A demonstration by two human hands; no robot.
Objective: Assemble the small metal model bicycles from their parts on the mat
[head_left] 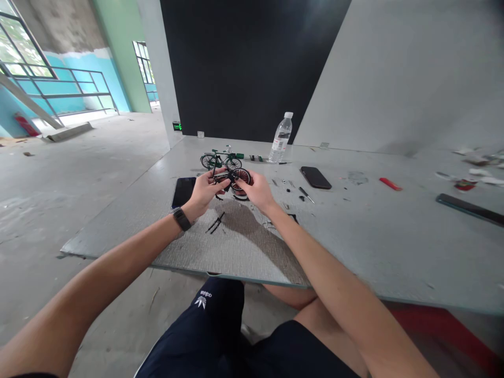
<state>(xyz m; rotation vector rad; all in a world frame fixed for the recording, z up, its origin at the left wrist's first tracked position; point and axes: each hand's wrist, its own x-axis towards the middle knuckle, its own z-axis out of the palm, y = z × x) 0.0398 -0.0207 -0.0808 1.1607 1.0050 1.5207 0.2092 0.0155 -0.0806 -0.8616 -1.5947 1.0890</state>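
Just above the table, my left hand (pixel 203 193) is closed around a black model bicycle frame (pixel 215 177). My right hand (pixel 259 190) pinches a small spoked wheel (pixel 244 176) at the rear of that frame. Fingers hide the spot where wheel and frame meet, so I cannot tell whether they are joined. Behind my hands stands a green model bicycle (pixel 220 160), upright. A black bicycle fork (pixel 216 223) lies on the textured grey mat (pixel 189 252) in front of my left hand. Curved black pieces (pixel 241 198) lie below the wheel.
A phone (pixel 184 192) lies left of my hands. To the right are small loose parts, a small screwdriver (pixel 306 195), a dark phone-like slab (pixel 315 177) and a red object (pixel 390 184). A water bottle (pixel 279 140) stands behind. A long dark strip (pixel 470 208) lies far right.
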